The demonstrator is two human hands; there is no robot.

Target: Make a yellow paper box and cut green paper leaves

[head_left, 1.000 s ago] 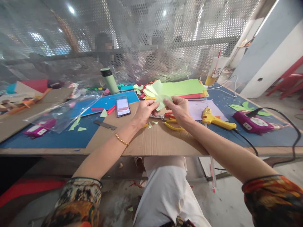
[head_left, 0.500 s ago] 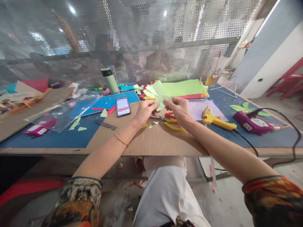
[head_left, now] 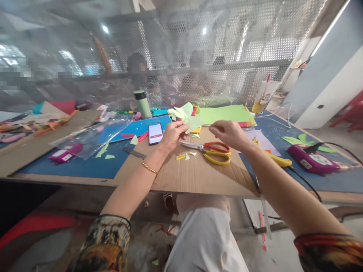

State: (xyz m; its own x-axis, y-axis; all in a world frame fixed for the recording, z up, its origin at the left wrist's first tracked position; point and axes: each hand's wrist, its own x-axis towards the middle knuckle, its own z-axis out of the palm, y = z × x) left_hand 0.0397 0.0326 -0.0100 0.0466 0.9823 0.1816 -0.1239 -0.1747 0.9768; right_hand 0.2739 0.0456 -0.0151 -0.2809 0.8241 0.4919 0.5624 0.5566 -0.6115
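My left hand [head_left: 173, 135] pinches a pale green paper piece [head_left: 189, 116] with pointed lobes above the cardboard. My right hand [head_left: 229, 133] is off to the right of that paper, fingers curled; whether it holds anything is hidden. Between and below the hands lie scissors [head_left: 217, 158] with red and yellow handles, their blades pointing left. Small green scraps [head_left: 187, 156] and a yellow strip [head_left: 180, 157] rest on the cardboard [head_left: 176, 177]. Behind the hands is a stack of bright green paper [head_left: 224, 114].
A phone [head_left: 155, 134] and green bottle [head_left: 142, 104] stand left of centre. To the right are a yellow glue gun [head_left: 279, 159], a purple power socket [head_left: 313, 158], green paper leaves [head_left: 302, 139] and a drink cup [head_left: 263, 97]. People sit beyond the perforated screen.
My right hand has let go of the green paper and moved right, while my left hand keeps it. The scissors are now in fuller view, and the camera view has shifted.
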